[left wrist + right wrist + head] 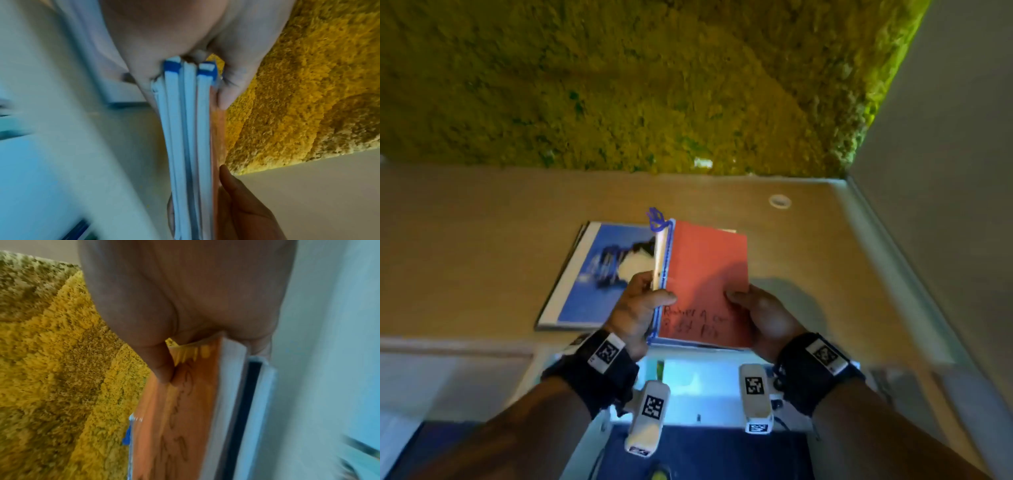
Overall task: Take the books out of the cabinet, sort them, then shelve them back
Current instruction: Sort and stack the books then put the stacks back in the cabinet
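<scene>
I hold a small stack of books (705, 274) above the cabinet top (482, 246), an orange-covered one with handwriting and a blue stitched spine facing me. My left hand (643, 305) grips the spine side, thumb on the cover. My right hand (753, 308) grips the right edge, thumb on the cover. In the left wrist view the white page edges (185, 138) of several thin books show between my fingers. The right wrist view shows the orange cover (180, 418) under my thumb. A blue-covered book (599, 274) lies flat on the cabinet top behind the stack.
A yellow-green shaggy rug (654, 85) lies beyond the cabinet. A small white ring (780, 201) sits on the top near the back right. A pale wall (945, 137) stands to the right. Below my wrists the open cabinet (702, 387) shows bluish.
</scene>
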